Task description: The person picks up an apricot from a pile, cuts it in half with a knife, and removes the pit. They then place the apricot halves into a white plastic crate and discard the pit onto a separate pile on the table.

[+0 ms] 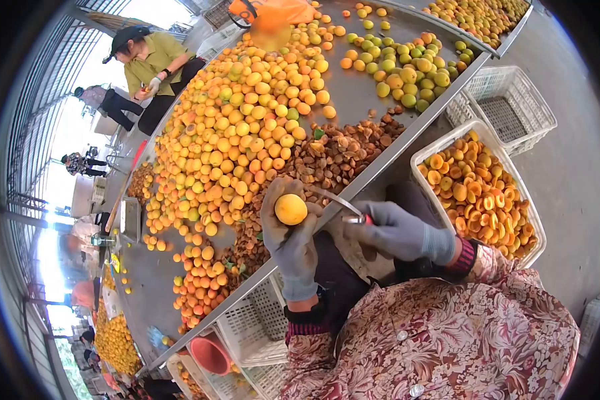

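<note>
My left hand, in a grey glove, holds a whole yellow apricot in its fingers, above the metal table's edge. Just to the right, my right hand, also gloved in grey, is closed around the red handle of a curved knife. The blade points up and left toward the apricot without touching it. Beyond the hands lies a heap of brown pits, and behind it a large pile of yellow apricots.
A white crate of halved apricots stands at my right, beside a white crate. Greener apricots lie farther up the table. Below the table's edge are a red bucket and crates. A co-worker sits across the table.
</note>
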`<action>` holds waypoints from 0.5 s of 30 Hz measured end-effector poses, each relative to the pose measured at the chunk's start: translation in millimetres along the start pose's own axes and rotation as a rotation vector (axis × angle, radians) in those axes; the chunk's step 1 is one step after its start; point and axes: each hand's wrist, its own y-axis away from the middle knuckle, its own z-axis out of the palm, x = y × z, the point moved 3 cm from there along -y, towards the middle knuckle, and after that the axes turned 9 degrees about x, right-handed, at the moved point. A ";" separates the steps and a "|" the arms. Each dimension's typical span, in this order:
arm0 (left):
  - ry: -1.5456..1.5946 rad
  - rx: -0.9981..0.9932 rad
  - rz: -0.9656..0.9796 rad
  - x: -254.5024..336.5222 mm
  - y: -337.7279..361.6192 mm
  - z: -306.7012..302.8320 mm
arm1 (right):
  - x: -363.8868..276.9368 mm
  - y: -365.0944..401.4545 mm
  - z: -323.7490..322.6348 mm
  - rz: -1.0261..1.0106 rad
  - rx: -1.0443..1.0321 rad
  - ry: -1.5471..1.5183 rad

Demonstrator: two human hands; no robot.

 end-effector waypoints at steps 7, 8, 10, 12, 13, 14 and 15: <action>0.140 -0.087 -0.147 6.3 7.3 2.6 | -6.1 17.1 4.4 0.077 -0.056 0.166; 0.139 -0.087 -0.149 6.1 8.6 2.0 | -5.5 16.9 4.0 0.109 -0.050 0.126; 0.215 -0.046 -0.164 5.2 10.4 0.6 | -3.4 16.2 4.7 0.090 -0.050 0.125; 0.364 -0.016 -0.254 6.4 11.2 3.7 | -3.1 16.6 4.4 0.074 -0.046 0.123; 0.512 0.016 -0.336 6.1 11.6 4.3 | -4.2 16.9 3.9 0.081 -0.042 0.132; 0.511 0.017 -0.338 3.7 10.7 1.3 | -4.4 16.7 3.9 0.086 -0.040 0.142; 0.582 0.004 -0.368 -0.7 9.7 -2.9 | -3.3 16.5 4.4 0.088 -0.042 0.141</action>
